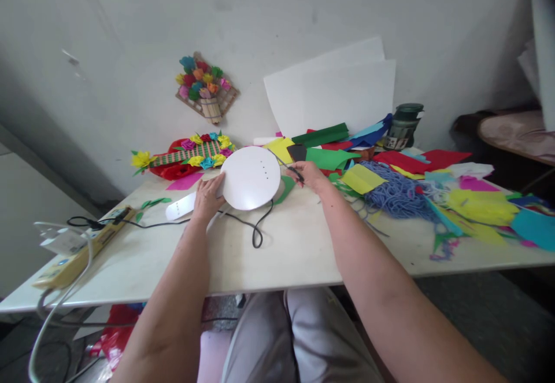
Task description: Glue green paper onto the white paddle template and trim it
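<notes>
A white round disc (249, 180), with a short line of small dark holes near its right side, is raised slightly over the tabletop. The fingers of my left hand (209, 196) close on its left edge. A white strip (181, 206) with small dots shows just left of that hand; how it is attached, if at all, is hidden. At the disc's right, my right hand (307, 176) grips a thin dark tool (295, 172) that slants toward the disc's upper right edge. Its exact kind is not clear. A black cord (257, 237) loops beneath the disc.
On the left lies a yellow power strip (93, 250) with plugs and cables. Paper flower decorations (191, 154) lie behind the disc. Coloured paper (364, 179), a heap of blue yarn (396, 192) and a dark green jar (403, 125) fill the right. White sheets (333, 91) lean against the wall.
</notes>
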`<state>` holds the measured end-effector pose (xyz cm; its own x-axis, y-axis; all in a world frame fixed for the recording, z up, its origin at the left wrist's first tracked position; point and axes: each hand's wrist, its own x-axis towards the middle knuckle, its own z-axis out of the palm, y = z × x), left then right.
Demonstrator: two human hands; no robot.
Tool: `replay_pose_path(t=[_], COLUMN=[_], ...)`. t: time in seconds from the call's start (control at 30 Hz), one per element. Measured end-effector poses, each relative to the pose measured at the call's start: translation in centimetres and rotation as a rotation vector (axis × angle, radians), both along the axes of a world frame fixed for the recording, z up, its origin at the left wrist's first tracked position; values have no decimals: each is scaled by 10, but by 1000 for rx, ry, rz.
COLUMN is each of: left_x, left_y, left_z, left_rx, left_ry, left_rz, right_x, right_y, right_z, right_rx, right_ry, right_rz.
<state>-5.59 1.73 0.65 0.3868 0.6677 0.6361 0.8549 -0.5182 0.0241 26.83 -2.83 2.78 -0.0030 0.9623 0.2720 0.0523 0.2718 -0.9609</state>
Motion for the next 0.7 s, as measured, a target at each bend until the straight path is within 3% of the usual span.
replay_pose_path(t=[0.27, 0.7], left_x=[-3, -3], left_y=[4, 5], left_z=[-3, -4], left_rx=[5, 3], left_ry=[-39, -46], left_rz=[-44, -2], right_x=[1, -5], right_y=[-9, -2], right_z=[7, 2], right_rx=[-35, -26], right_ry=[23, 23], right_rz=[144, 33])
